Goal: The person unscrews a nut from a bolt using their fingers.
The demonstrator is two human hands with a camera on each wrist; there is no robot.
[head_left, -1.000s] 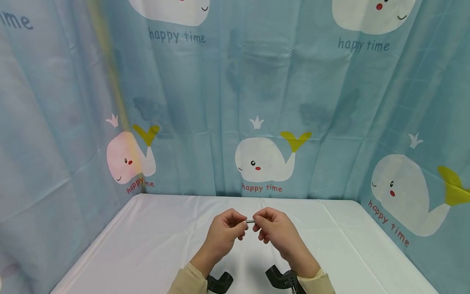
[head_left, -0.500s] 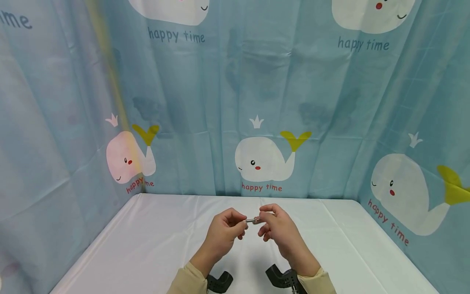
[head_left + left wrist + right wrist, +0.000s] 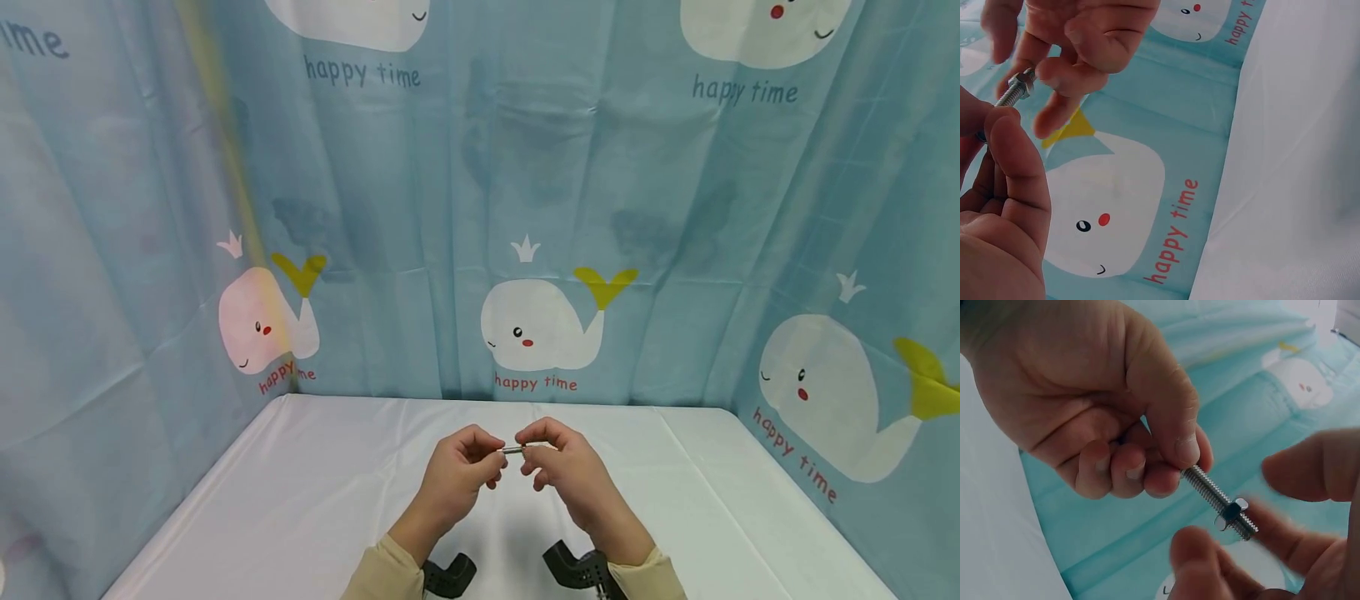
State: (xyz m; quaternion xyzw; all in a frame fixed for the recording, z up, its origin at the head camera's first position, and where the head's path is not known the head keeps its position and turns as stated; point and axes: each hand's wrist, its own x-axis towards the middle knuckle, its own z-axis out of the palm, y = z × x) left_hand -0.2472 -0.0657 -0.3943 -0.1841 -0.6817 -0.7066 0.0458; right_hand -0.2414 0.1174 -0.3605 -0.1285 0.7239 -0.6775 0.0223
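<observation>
A silver threaded bolt [image 3: 1205, 488] is pinched between the thumb and curled fingers of my left hand [image 3: 457, 473], which hides its other end. Its threaded end points towards my right hand [image 3: 564, 468]. A hex nut [image 3: 1232, 513] sits on the thread, a short way from the tip, also visible as a nut [image 3: 1021, 82] in the left wrist view. My right hand's fingers are spread loosely around the nut and bolt tip, with the thumb apart from them. One blurred finger lies at the tip; I cannot tell if it touches.
Both hands are above a white-covered table [image 3: 300, 500]. A light blue curtain [image 3: 420, 208] printed with whales hangs behind and at the sides. Black wrist mounts [image 3: 448, 577] sit at both wrists, below beige sleeves [image 3: 386, 571].
My right hand's fingers closed near the bolt end, then drew back and spread, exposing more of it, and now have come back in towards the nut. The left hand stays put with the bolt.
</observation>
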